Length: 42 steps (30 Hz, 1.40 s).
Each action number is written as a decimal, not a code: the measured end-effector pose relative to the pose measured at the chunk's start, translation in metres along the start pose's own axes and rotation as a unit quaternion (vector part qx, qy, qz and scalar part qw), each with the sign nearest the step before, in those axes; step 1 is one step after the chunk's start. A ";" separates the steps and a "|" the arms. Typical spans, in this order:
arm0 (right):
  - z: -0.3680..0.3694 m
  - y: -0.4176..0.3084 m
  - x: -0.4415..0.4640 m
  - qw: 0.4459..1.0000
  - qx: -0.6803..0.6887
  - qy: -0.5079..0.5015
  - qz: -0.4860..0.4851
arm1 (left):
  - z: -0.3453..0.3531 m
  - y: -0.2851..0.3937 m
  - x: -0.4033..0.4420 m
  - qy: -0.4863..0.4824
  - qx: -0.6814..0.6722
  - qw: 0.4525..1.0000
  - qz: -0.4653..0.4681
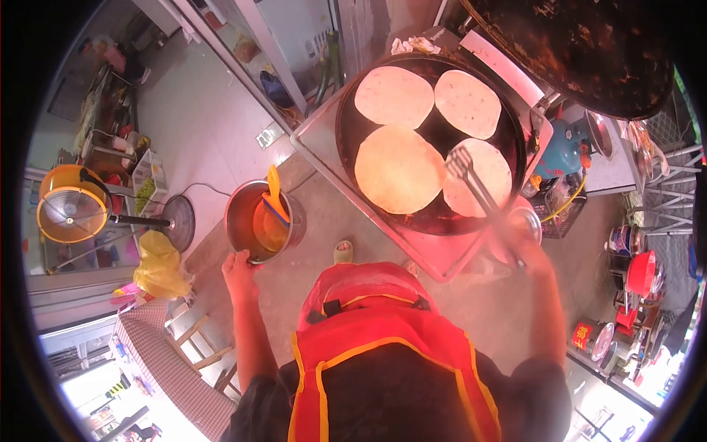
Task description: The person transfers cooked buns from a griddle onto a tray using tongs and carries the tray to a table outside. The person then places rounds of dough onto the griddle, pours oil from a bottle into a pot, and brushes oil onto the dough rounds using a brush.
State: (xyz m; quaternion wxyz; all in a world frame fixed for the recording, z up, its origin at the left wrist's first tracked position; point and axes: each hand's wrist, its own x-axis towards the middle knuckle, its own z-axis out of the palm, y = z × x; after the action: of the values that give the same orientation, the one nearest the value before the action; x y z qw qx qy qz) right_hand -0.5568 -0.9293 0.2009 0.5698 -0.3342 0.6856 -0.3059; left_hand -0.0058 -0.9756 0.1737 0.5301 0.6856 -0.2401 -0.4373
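My left hand is closed on the rim of a metal pot. In the pot, an orange-handled tool leans in orange-brown contents; its working end is partly hidden. My right hand, smeared by motion, grips metal tongs. The tongs' tip is over the edge of a pale flatbread at the near right of a round black griddle; whether it touches I cannot tell. Several flatbreads lie on the griddle; the near-left one looks more golden than the back-left one and back-right one.
A dark scorched lid stands raised behind the griddle. A metal-edged stand surrounds the griddle. At right is a teal gas cylinder with a yellow hose. On the left stand a yellow fan, a yellow bag and a checkered-cloth table.
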 end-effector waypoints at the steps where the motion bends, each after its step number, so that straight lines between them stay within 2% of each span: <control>1: 0.014 -0.005 0.015 0.999 0.018 0.035 -0.016 | 0.000 -0.001 0.001 -0.002 0.001 1.000 -0.002; 2: 0.028 -0.011 0.031 0.997 0.034 0.069 -0.034 | -0.003 -0.003 0.003 -0.004 0.000 1.000 -0.003; 5: 0.029 -0.010 0.094 0.998 0.067 0.012 0.008 | -0.016 -0.012 0.012 -0.001 0.001 1.000 0.000; 8: 0.035 -0.025 0.150 0.984 0.161 -0.034 0.070 | -0.017 -0.011 0.012 0.016 0.008 1.000 0.000; 14: 0.063 -0.054 0.258 0.969 0.232 -0.077 0.023 | -0.020 0.003 0.014 0.037 0.060 0.997 -0.010; 19: 0.079 -0.079 0.289 0.987 0.159 -0.023 0.006 | -0.014 0.015 0.018 0.053 0.067 0.996 -0.008; 22: 0.084 -0.096 0.266 0.990 0.142 0.019 -0.005 | -0.009 0.022 0.021 0.045 0.051 0.998 0.000; 23: 0.085 -0.105 0.252 0.990 0.135 0.029 -0.024 | -0.007 0.024 0.023 0.043 0.044 0.998 0.000; 26: 0.079 -0.121 0.228 0.988 0.000 0.064 -0.139 | -0.010 0.018 0.030 0.026 0.035 0.999 0.002; 27: 0.079 -0.118 0.231 0.941 -0.159 0.130 -0.270 | -0.011 0.016 0.032 0.018 0.036 0.999 0.004; 30: 0.089 -0.125 0.205 0.815 -0.352 0.239 -0.395 | -0.002 0.022 0.029 0.021 0.027 0.999 -0.004; 34: 0.095 -0.075 0.220 0.698 -0.548 0.243 -0.392 | -0.001 0.022 0.024 0.020 0.022 1.000 -0.002; 35: 0.098 -0.067 0.219 0.694 -0.567 0.222 -0.384 | 0.000 0.023 0.022 0.022 0.022 1.000 -0.005; 38: 0.096 -0.048 0.207 0.709 -0.554 0.187 -0.394 | -0.007 0.015 0.023 0.015 0.018 1.000 -0.006; 41: 0.078 -0.035 0.189 0.774 -0.438 0.182 -0.420 | -0.020 0.000 0.028 0.017 0.023 1.000 -0.003; 42: 0.063 -0.030 0.180 0.872 -0.331 0.141 -0.331 | -0.021 -0.001 0.026 0.019 0.026 0.999 -0.002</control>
State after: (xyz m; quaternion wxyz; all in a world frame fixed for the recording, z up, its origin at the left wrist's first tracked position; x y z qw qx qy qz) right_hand -0.5146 -1.0946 0.1110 0.1882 -0.6639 0.6690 -0.2761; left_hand 0.0250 -0.9853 0.1654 0.5155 0.7082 -0.2397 -0.4187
